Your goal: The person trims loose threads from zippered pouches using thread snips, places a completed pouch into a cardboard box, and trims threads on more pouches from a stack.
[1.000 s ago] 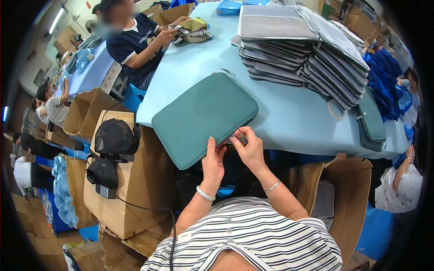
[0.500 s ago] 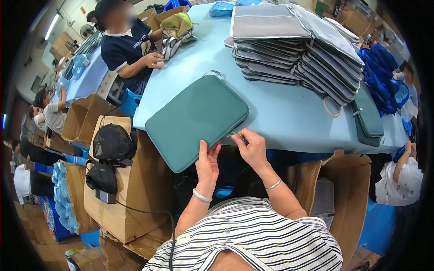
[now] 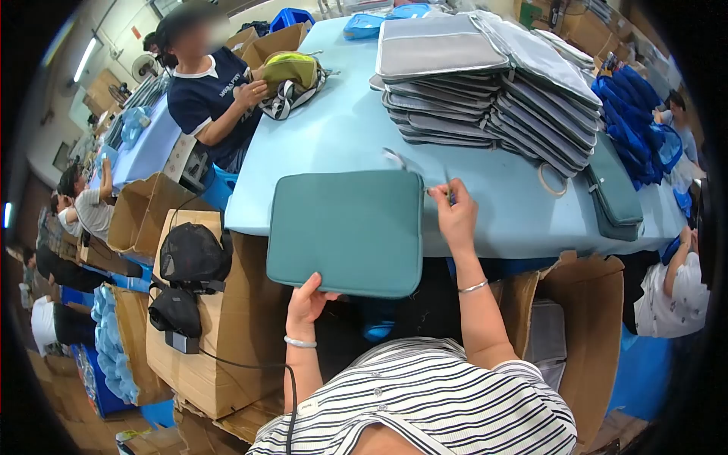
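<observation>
A flat green zip case is tilted up over the table's front edge, its broad side towards me. My left hand grips the bottom edge, thumb on the face and fingers behind. At the upper right corner, my right hand is closed, with thumb and forefinger pinching at the case's edge; whether they hold the zip pull cannot be made out. Small thread snips with a blue handle show between the fingers, mostly hidden. Behind the top edge, a light strap loop sticks up.
Stacked grey-lined cases stand at the back right of the blue-covered table. Another green case lies at the right, near a tape ring. A co-worker handles a yellow-green bag. Cardboard boxes flank me.
The green case has turned from slanted to nearly level. My left hand moved left and down along with it; my right hand rose to its upper right corner. The co-worker's bag has shifted.
</observation>
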Motion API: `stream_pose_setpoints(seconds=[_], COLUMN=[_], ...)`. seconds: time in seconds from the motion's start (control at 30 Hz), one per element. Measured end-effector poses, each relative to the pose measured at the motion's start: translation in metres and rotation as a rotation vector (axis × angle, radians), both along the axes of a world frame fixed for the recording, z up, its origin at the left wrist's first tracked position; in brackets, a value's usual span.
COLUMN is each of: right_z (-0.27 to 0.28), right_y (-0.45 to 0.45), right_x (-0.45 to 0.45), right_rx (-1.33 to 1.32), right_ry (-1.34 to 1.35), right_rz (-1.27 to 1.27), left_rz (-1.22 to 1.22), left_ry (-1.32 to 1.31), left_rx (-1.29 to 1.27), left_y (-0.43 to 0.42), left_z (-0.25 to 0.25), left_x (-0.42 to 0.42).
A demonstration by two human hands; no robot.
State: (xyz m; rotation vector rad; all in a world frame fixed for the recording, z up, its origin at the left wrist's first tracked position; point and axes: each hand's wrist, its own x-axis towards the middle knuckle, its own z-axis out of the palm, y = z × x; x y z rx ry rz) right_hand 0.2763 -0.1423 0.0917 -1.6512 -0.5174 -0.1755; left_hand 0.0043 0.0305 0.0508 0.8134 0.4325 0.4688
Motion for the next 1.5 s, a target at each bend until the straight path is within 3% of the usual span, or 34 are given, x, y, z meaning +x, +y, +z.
stream_pose_setpoints(seconds=[0.07, 0.17, 0.2, 0.3, 0.37, 0.53, 0.67, 0.77, 1.03, 1.13, 1.37, 1.4, 1.5], right_z=[0.002, 0.003, 0.0, 0.001, 0.006, 0.004, 0.001, -0.001, -0.006, -0.008, -0.011, -0.009, -0.012], right_y=[0.0, 0.004, 0.006, 0.007, 0.004, -0.002, -0.007, -0.008, -0.006, -0.008, -0.007, -0.01, -0.009], right_x=[0.001, -0.015, -0.019, -0.031, -0.04, -0.059, -0.065, -0.062, -0.055, -0.058, -0.071, -0.071, -0.075], right_rx=[0.024, 0.018, 0.052, 0.038, -0.003, -0.032, -0.043, -0.024, -0.024, -0.098, -0.083, -0.051, -0.057], right_ry=[0.031, 0.068, 0.055, 0.031, 0.051, 0.022, 0.026, 0.052, 0.046, 0.358, 0.724, 0.886, 0.882], right_rz=[-0.004, 0.012, 0.009, 0.009, 0.032, 0.128, 0.183, 0.194, 0.245, 0.335, 0.601, 0.668, 0.684], left_rz=[0.017, 0.378, 0.41, 0.162, -0.101, 0.041, 0.197, 0.213, 0.039, 0.017, -0.039, -0.044, -0.048], left_ry=[-0.086, -0.308, -0.381, -0.063, 0.011, -0.359, -0.183, -0.157, -0.166, -0.196, -0.18, -0.182, -0.164], left_rx=[-0.038, -0.327, -0.263, 0.047, -0.011, -0.047, -0.23, -0.198, -0.218, -0.237, -0.243, -0.259, -0.252], left_y=[0.007, 0.005, 0.011, -0.029, -0.055, -0.123, -0.112, -0.096, -0.075, -0.068, -0.061, -0.06, -0.056], left_z=[-0.007, -0.008, -0.031, -0.023, -0.031, 0.024, 0.025, 0.018, -0.018, -0.029, -0.039, -0.042, -0.046], left_x=[-0.006, 0.002, 0.0, 0.015, 0.02, 0.054, 0.054, 0.045, 0.013, 0.005, -0.013, -0.015, -0.025])
